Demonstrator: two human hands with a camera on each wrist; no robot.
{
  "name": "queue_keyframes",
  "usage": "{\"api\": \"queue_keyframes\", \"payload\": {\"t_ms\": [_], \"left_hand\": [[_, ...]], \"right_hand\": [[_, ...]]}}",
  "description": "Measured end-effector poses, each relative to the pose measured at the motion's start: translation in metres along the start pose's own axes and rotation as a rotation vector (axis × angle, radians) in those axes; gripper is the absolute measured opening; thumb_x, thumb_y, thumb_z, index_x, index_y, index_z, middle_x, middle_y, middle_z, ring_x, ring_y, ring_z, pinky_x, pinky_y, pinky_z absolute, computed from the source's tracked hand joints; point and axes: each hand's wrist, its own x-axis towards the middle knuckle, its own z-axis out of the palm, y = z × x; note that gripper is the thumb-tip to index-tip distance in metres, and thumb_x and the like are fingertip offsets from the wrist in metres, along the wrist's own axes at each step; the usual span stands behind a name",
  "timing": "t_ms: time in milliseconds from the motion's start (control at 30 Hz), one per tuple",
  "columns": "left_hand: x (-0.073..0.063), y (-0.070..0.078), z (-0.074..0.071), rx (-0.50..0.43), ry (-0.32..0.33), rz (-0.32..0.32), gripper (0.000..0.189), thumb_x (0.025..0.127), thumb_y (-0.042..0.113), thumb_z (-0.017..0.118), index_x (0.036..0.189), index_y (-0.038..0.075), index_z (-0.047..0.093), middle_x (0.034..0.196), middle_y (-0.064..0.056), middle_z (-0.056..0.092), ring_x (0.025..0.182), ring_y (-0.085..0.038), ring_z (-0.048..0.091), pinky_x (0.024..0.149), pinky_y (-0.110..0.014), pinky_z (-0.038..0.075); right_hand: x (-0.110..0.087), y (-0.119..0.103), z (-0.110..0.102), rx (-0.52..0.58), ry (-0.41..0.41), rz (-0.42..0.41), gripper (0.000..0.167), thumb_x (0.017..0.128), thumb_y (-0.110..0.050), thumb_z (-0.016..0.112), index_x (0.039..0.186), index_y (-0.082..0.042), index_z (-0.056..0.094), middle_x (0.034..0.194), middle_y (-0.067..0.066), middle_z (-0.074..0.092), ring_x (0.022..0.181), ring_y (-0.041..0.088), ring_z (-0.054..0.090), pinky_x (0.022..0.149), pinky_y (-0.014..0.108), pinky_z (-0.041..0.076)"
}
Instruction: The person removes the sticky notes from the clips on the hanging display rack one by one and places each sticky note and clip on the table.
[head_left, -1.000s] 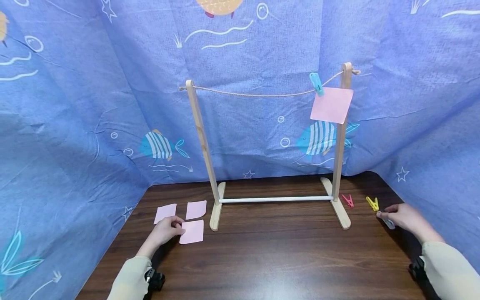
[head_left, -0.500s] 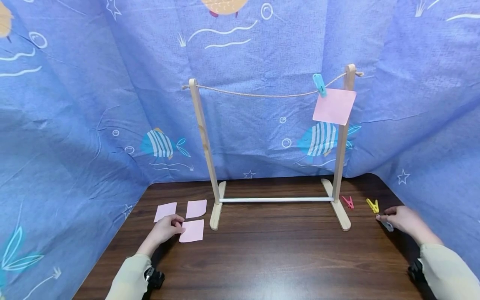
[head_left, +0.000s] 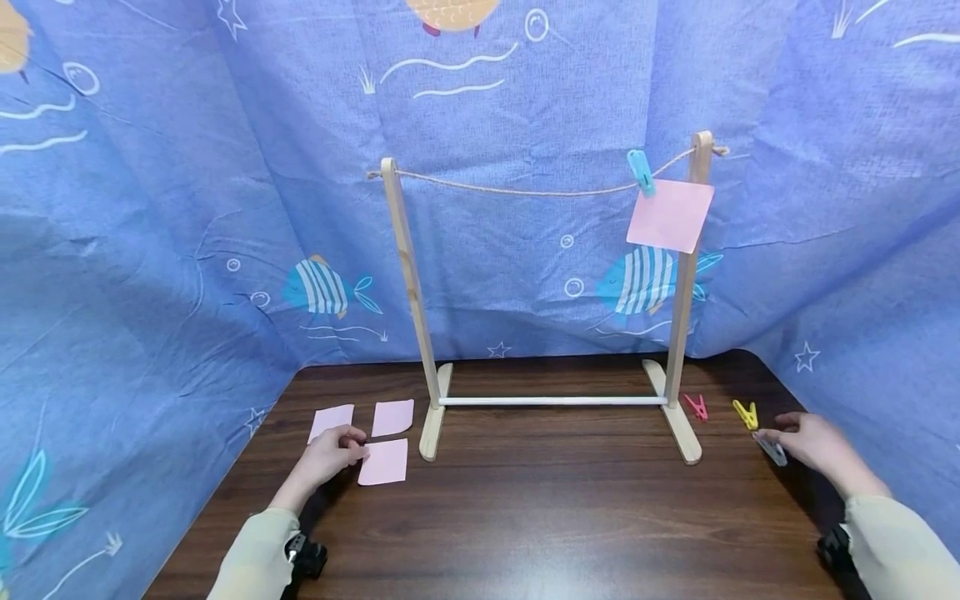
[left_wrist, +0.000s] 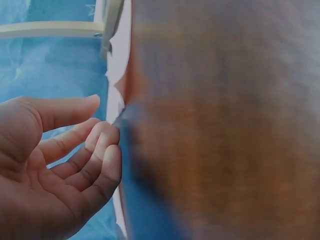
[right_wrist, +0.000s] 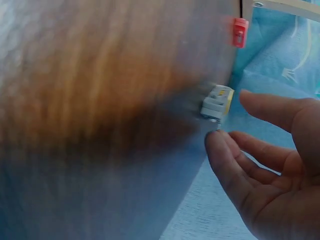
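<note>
My left hand (head_left: 327, 457) hovers at the left edge of the nearest pink paper square (head_left: 384, 462); its fingers are loosely bent. In the left wrist view, a gap shows between the thumb and the fingertips, with no paper between them. Another pink square (head_left: 330, 419) is partly covered by this hand, and a third pink square (head_left: 393, 418) lies just beyond. My right hand (head_left: 816, 446) is beside a grey clothespin (head_left: 772, 449) on the table. In the right wrist view, its thumb and index finger are spread near the clothespin. Whether a fingertip touches it, I cannot tell.
A wooden stand (head_left: 408, 283) carries a sagging string (head_left: 517, 192). From its right end a blue clothespin (head_left: 641, 172) holds a pink paper (head_left: 671, 217). A yellow clothespin (head_left: 746, 414) and a red clothespin (head_left: 697, 407) lie at the right. A blue patterned cloth (head_left: 495, 108) surrounds the table (head_left: 555, 517).
My right thumb and fingers have come apart, leaving more of the grey clothespin showing. The left hand has barely moved at the paper's edge. The head view has shifted slightly.
</note>
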Motion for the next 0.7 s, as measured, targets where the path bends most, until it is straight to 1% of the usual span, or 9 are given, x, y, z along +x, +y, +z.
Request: {"api": "queue_keyframes", "payload": {"t_ms": [100, 233, 300, 367, 467, 533, 600, 633, 700], "left_hand": [[0.003, 0.003, -0.005, 0.005, 0.038, 0.012, 0.028, 0.089, 0.009, 0.074, 0.110, -0.008, 0.066, 0.077, -0.005, 0.064, 0.067, -0.018, 0.062, 0.059, -0.027, 0.048], [0.007, 0.010, -0.013, -0.016, 0.097, 0.075, 0.027, 0.090, 0.009, 0.072, 0.109, -0.009, 0.067, 0.080, -0.005, 0.067, 0.069, -0.016, 0.063, 0.060, -0.026, 0.050], [0.008, 0.013, -0.014, -0.039, 0.109, 0.117, 0.027, 0.089, 0.008, 0.071, 0.108, -0.010, 0.067, 0.080, -0.006, 0.067, 0.068, -0.014, 0.063, 0.060, -0.025, 0.052], [0.009, 0.018, -0.013, -0.065, 0.104, 0.129, 0.026, 0.089, 0.008, 0.070, 0.108, -0.010, 0.067, 0.080, -0.005, 0.067, 0.068, -0.012, 0.062, 0.061, -0.023, 0.052], [0.012, 0.026, -0.007, -0.103, 0.088, 0.121, 0.024, 0.090, 0.007, 0.070, 0.108, -0.009, 0.067, 0.081, -0.007, 0.067, 0.070, -0.012, 0.062, 0.062, -0.022, 0.052], [0.015, 0.035, -0.002, -0.121, 0.074, 0.110, 0.023, 0.091, 0.007, 0.070, 0.109, -0.007, 0.068, 0.083, -0.008, 0.068, 0.072, -0.013, 0.062, 0.063, -0.022, 0.051], [0.019, 0.044, 0.003, -0.136, 0.063, 0.127, 0.022, 0.092, 0.006, 0.070, 0.109, -0.007, 0.068, 0.084, -0.010, 0.069, 0.074, -0.017, 0.064, 0.063, -0.022, 0.051], [0.021, 0.050, 0.005, -0.138, 0.056, 0.140, 0.022, 0.092, 0.007, 0.071, 0.109, -0.007, 0.069, 0.085, -0.011, 0.070, 0.074, -0.018, 0.065, 0.063, -0.023, 0.051], [0.026, 0.062, 0.010, -0.141, 0.035, 0.171, 0.020, 0.092, 0.006, 0.070, 0.108, -0.006, 0.069, 0.086, -0.012, 0.070, 0.074, -0.020, 0.066, 0.064, -0.024, 0.052]], "right_hand": [[-0.003, -0.003, -0.008, 0.012, 0.070, -0.034, 0.064, 0.101, -0.032, 0.059, 0.123, 0.026, 0.048, 0.111, 0.043, 0.060, 0.099, 0.059, 0.058, 0.078, 0.060, 0.051], [-0.007, -0.010, -0.019, 0.026, 0.185, -0.067, 0.060, 0.102, -0.033, 0.058, 0.126, 0.021, 0.051, 0.111, 0.041, 0.061, 0.098, 0.058, 0.059, 0.076, 0.060, 0.050], [-0.009, -0.015, -0.023, 0.040, 0.220, -0.074, 0.060, 0.101, -0.035, 0.058, 0.127, 0.019, 0.053, 0.111, 0.041, 0.062, 0.097, 0.057, 0.060, 0.073, 0.058, 0.051], [-0.011, -0.020, -0.025, 0.051, 0.235, -0.082, 0.059, 0.101, -0.035, 0.059, 0.127, 0.018, 0.054, 0.111, 0.040, 0.062, 0.095, 0.055, 0.062, 0.070, 0.053, 0.052], [-0.012, -0.028, -0.026, 0.065, 0.245, -0.105, 0.057, 0.100, -0.034, 0.061, 0.125, 0.017, 0.057, 0.106, 0.037, 0.066, 0.090, 0.048, 0.066, 0.066, 0.042, 0.052], [-0.013, -0.033, -0.025, 0.075, 0.253, -0.119, 0.055, 0.100, -0.033, 0.062, 0.124, 0.016, 0.058, 0.100, 0.033, 0.069, 0.083, 0.038, 0.069, 0.063, 0.033, 0.051], [-0.013, -0.039, -0.024, 0.081, 0.262, -0.128, 0.053, 0.099, -0.032, 0.063, 0.123, 0.016, 0.060, 0.094, 0.027, 0.071, 0.078, 0.026, 0.068, 0.060, 0.026, 0.048], [-0.013, -0.042, -0.023, 0.084, 0.264, -0.130, 0.053, 0.099, -0.032, 0.063, 0.123, 0.015, 0.060, 0.092, 0.025, 0.072, 0.077, 0.022, 0.067, 0.059, 0.025, 0.047], [-0.013, -0.048, -0.023, 0.087, 0.265, -0.129, 0.053, 0.100, -0.033, 0.063, 0.124, 0.014, 0.060, 0.091, 0.023, 0.073, 0.076, 0.020, 0.067, 0.061, 0.027, 0.048]]}}
